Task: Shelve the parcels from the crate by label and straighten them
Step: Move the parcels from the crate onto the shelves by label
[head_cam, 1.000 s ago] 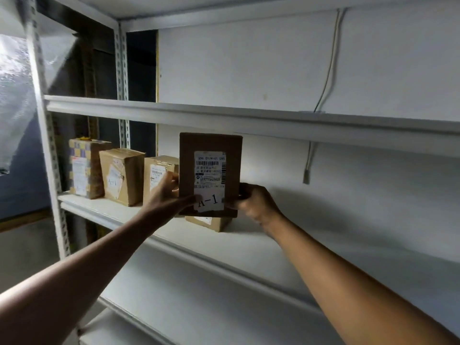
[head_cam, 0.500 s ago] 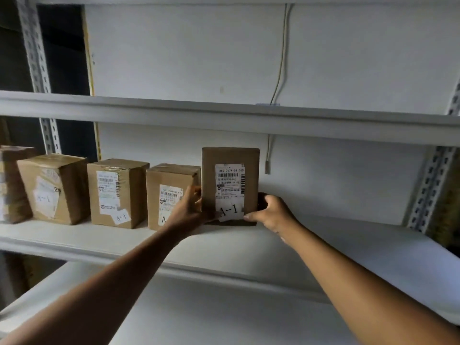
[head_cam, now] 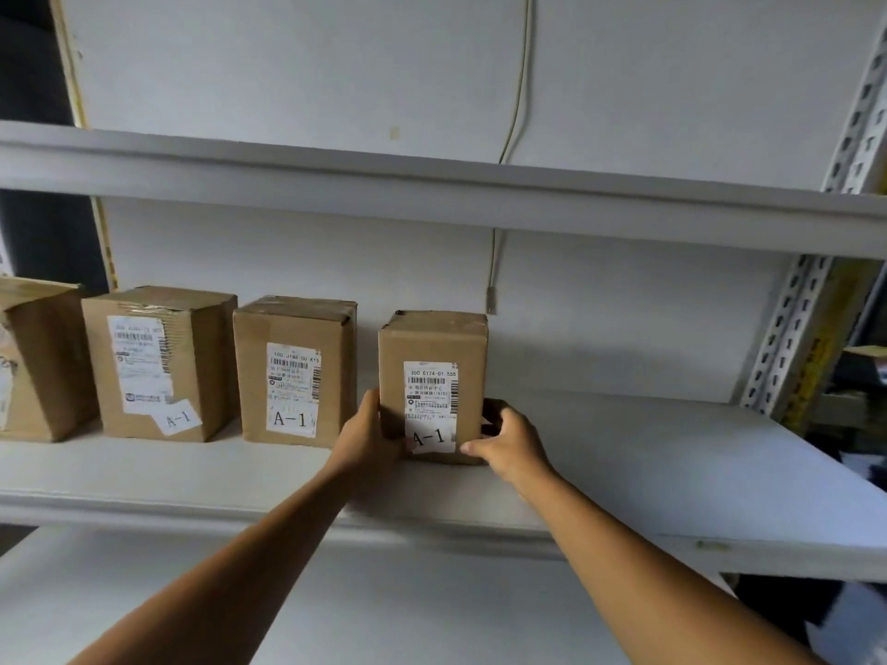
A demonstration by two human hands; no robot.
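A brown cardboard parcel point(head_cam: 432, 357) with a white shipping label and an "A-1" tag stands upright on the middle shelf point(head_cam: 648, 472). My left hand point(head_cam: 372, 436) grips its lower left side. On its lower right corner my right hand point(head_cam: 506, 441) holds it, fingers curled behind the box. To its left stand three more parcels: one tagged A-1 point(head_cam: 295, 371), another tagged A-1 point(head_cam: 156, 362), and a third point(head_cam: 33, 362) cut off by the frame's left edge. The crate is out of sight.
The upper shelf point(head_cam: 432, 189) overhangs the parcels. A thin cable point(head_cam: 513, 112) runs down the white back wall. A perforated steel upright point(head_cam: 806, 328) bounds the shelf at the right. The shelf surface stretches bare to the right of the held parcel.
The parcel has come down from the air onto the shelf, right of the row, with both hands still on it. The camera has swung right and closer.
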